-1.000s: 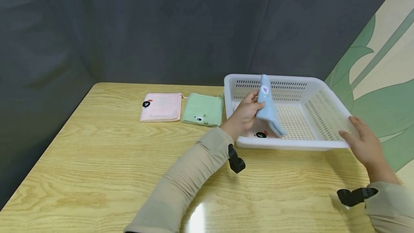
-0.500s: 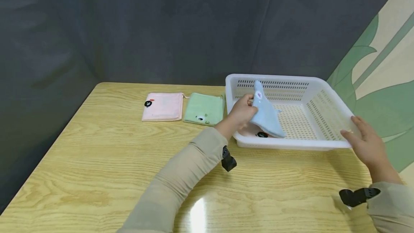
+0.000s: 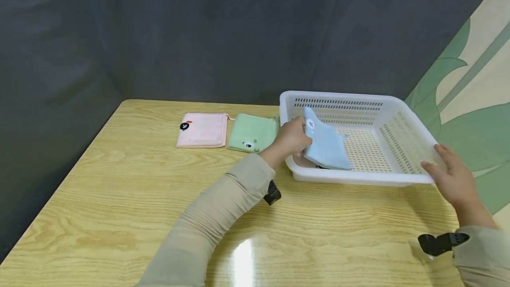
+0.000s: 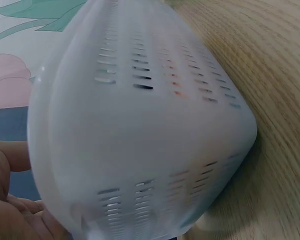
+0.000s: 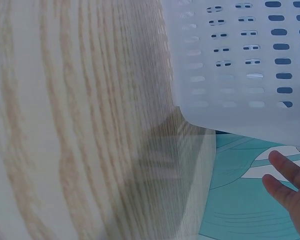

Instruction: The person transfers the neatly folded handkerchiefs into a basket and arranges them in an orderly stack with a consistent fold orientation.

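Observation:
My left hand [image 3: 293, 137] reaches over the near-left side of the white plastic basket [image 3: 360, 178] and pinches a folded light-blue towel [image 3: 327, 145] by its left edge. The towel has a small white patch and slants down inside the basket. Beneath it shows part of a pink towel [image 3: 301, 161], mostly covered. At the basket's right rim my right hand [image 3: 454, 176] holds on, thumb over the rim and fingers outside. In the left wrist view the basket's outer wall [image 4: 125, 135] hides the blue towel, while the left hand [image 4: 15, 195] shows at its rim.
Left of the basket lie a folded green towel [image 3: 251, 132] and a folded pink towel [image 3: 203, 130], side by side on the wooden table [image 3: 119, 198]. A dark curtain [image 3: 223, 34] hangs behind. On the right stands a panel with a leaf print [image 3: 484, 132].
My left hand has moved left and down with the blue towel, which has gone from steeply upright to lying flatter over the pink one. The right hand stays on the rim.

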{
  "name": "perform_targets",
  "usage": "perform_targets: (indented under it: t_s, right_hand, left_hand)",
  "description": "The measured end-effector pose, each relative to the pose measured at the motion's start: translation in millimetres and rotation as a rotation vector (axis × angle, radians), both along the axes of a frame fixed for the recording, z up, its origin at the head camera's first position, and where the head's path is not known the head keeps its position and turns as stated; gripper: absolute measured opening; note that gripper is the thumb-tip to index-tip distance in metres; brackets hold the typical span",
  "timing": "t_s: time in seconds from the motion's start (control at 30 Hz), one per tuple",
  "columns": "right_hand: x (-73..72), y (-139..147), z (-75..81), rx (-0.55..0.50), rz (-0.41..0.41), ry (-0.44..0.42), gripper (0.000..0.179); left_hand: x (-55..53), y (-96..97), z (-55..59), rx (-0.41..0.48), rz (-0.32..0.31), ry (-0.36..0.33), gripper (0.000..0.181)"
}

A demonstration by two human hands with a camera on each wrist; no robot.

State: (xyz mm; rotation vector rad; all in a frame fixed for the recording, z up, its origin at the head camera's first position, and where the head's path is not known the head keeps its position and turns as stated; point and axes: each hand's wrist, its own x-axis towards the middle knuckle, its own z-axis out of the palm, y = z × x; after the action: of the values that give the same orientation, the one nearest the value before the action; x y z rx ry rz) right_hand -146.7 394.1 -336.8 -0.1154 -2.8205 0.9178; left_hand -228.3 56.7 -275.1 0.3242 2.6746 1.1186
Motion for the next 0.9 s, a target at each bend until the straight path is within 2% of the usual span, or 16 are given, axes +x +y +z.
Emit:
perform_targets:
  t_s: [0.23, 0.37, 0.47, 0.53, 0.63, 0.77, 0.9]
  right_hand:
    - [0.9, 0.0, -1.1, 0.009, 0.007, 0.007, 0.060]
    - [-1.3, -1.7, -2.7, 0.024, -0.022, 0.011, 0.059]
    - [-3.4, 1.1, -7.9, 0.027, -0.046, 0.009, 0.061]
    - [-7.1, 9.4, -16.2, 0.023, -0.061, 0.010, 0.062]
    - [-16.9, 30.8, -36.0, 0.024, -0.076, 0.019, 0.062]
    - [-32.0, 62.5, -64.9, 0.055, -0.087, 0.040, 0.063]
    - [-36.6, 70.2, -72.3, 0.069, -0.095, 0.050, 0.063]
  left_hand:
    - [1.0, -5.8, 3.2, -0.013, -0.033, -0.017, 0.032]
    - [2.4, -9.4, 5.4, -0.020, -0.063, -0.027, 0.021]
    - [4.1, -12.2, 7.2, -0.003, -0.077, -0.046, 0.026]
    - [5.4, -14.2, 8.0, 0.017, -0.077, -0.057, 0.034]
    - [7.0, -17.4, 8.6, 0.065, -0.075, -0.084, 0.038]
    - [9.2, -22.7, 9.0, 0.161, -0.080, -0.161, 0.038]
    - [12.2, -30.1, 9.5, 0.244, -0.110, -0.232, 0.039]
